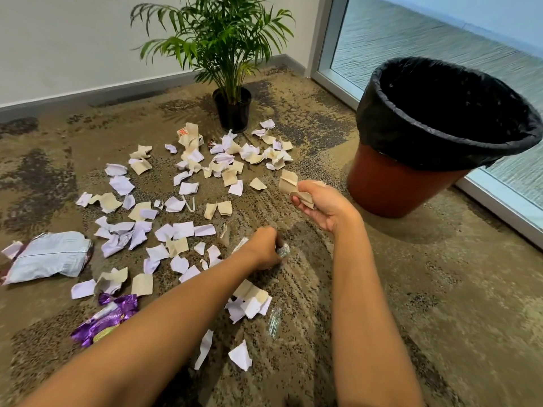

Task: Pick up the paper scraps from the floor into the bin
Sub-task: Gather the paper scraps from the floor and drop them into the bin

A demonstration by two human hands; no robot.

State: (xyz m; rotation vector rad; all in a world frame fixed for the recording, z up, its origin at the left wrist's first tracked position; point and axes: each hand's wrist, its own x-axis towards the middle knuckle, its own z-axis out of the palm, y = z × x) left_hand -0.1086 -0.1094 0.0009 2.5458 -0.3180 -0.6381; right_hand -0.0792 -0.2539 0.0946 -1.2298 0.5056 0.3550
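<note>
Several white and beige paper scraps (182,230) lie scattered over the patterned carpet, from the plant pot down to my forearms. My right hand (321,205) is raised above the carpet and grips a few beige scraps (291,185). My left hand (264,249) is down at the carpet, fingers curled round a small crumpled silvery scrap (283,248). The bin (405,189) stands to the right of my right hand; it is red-brown with a black liner (382,124) folded over its rim.
A potted palm (232,108) stands beyond the scraps by the wall. A silver-white plastic bag (48,255) and a purple wrapper (107,318) lie at the left. A clear crinkled wrapper (274,321) lies near my left forearm. A glass window wall (440,33) runs behind the bin.
</note>
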